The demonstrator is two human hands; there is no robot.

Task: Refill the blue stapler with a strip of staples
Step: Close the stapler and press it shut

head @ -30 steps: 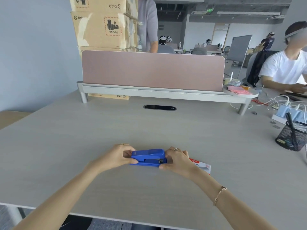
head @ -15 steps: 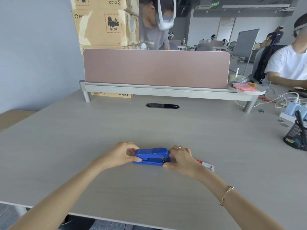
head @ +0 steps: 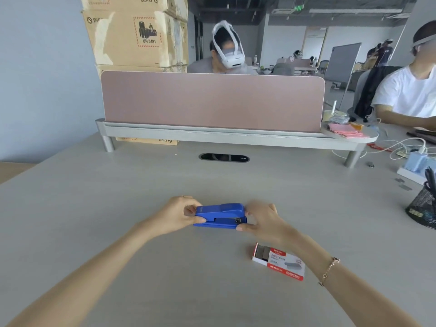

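The blue stapler (head: 220, 215) lies closed on the grey desk (head: 118, 208), long side facing me. My left hand (head: 177, 214) pinches its left end between thumb and fingers. My right hand (head: 265, 220) grips its right end, thumb low on the near corner. A red and white box of staples (head: 279, 261) lies on the desk in front of my right forearm, its left end open with grey staples showing.
A pink divider panel (head: 212, 101) on a metal shelf crosses the desk's far side, with cardboard boxes (head: 136, 36) behind it. A black mesh pen cup (head: 423, 208) stands at the right edge, near cables and chargers (head: 415, 156). People sit beyond the divider and at right.
The view has tilted so the staple box, earlier half hidden behind my right hand, now shows fully. Both hands stay on the stapler's ends.
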